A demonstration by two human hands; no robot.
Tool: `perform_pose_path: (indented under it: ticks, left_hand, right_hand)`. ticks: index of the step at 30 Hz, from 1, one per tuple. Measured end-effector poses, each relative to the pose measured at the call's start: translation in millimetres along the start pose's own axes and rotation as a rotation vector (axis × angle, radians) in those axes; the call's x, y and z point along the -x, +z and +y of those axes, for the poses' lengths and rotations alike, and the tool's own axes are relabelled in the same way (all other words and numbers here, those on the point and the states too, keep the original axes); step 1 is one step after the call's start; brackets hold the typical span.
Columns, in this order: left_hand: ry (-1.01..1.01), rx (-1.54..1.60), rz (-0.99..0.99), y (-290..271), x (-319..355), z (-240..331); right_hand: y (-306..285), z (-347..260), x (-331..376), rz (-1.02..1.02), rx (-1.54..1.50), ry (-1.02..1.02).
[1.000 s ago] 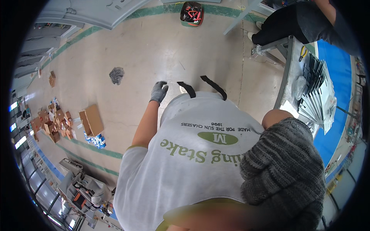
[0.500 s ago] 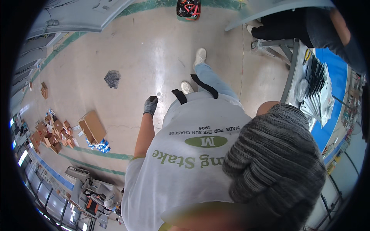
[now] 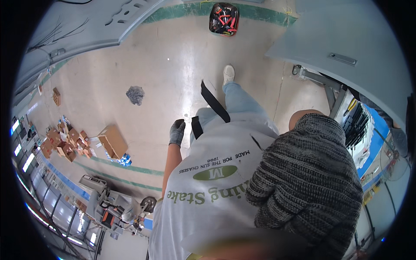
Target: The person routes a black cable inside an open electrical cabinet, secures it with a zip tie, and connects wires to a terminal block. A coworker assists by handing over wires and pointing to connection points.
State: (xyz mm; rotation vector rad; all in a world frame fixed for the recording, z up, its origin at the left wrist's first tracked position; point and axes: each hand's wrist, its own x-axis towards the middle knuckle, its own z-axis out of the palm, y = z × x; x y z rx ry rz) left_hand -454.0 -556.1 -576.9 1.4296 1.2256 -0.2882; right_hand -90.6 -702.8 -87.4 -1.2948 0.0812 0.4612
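Observation:
My left hand (image 3: 177,132), in a grey knit glove, hangs at my left side above the floor, its fingers curled in and nothing seen in them. Close to the camera, my right hand (image 3: 310,173) is raised in front of my chest in a dark grey striped knit glove. Its fingers are folded; whatever they may hold is hidden. A thin dark strip (image 3: 257,142) shows against my white shirt (image 3: 208,190) beside that glove. Black straps (image 3: 215,102) hang at my waist.
A black bin (image 3: 224,19) with red-handled tools stands ahead. Grey metal panels rise at upper left (image 3: 95,26) and right (image 3: 342,39). A crumpled grey bundle (image 3: 135,95) and cardboard boxes (image 3: 113,142) lie left. The right-hand bench holds dark parts (image 3: 358,125) and yellow-handled pliers (image 3: 350,106).
I have stepped forward: the bin and the right metal panel show larger and nearer. The bench person is mostly hidden behind the panel. Both hands stay in much the same pose.

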Motion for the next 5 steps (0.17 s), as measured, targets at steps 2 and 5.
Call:
perform_pose_path:
  ticks: [2,5]
  left_hand:
    - [0.000,-0.012,-0.029,4,-10,32]
    - [-0.011,0.011,-0.085,3,-29,54]
  right_hand:
    - [6,5,-30,-0.423,-0.140,-0.161]
    - [5,11,-88,-0.845,-0.289,-0.338]
